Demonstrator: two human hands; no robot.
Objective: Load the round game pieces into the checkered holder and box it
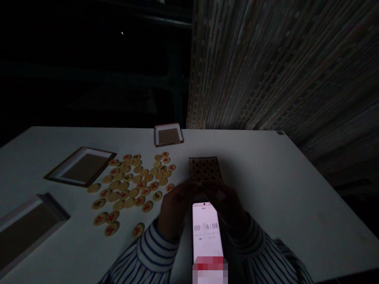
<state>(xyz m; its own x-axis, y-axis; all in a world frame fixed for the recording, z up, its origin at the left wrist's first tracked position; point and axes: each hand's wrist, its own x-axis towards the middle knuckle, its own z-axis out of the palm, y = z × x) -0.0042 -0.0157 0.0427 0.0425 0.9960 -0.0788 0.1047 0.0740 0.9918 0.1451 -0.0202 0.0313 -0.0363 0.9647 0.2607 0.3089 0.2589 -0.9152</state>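
Note:
A small box (219,170) holds rows of round wooden xiangqi pieces (201,167) with dark characters. At its near side, my left hand (179,201) and my right hand (227,203) come together with fingers curled inward. The fingertips are in shadow, so whatever they pinch is not clear. Many loose xiangqi pieces (129,202) are scattered left of my hands, some with red or black characters facing up, others blank side up. Below my hands lies a lit phone (206,246) with a running-time display.
The white table (281,205) carries a shallow open tray (168,125) at the back, a larger one (97,149) at the left and a box part (32,232) at the near left. A strand curtain (251,71) hangs behind the table. The room is dark.

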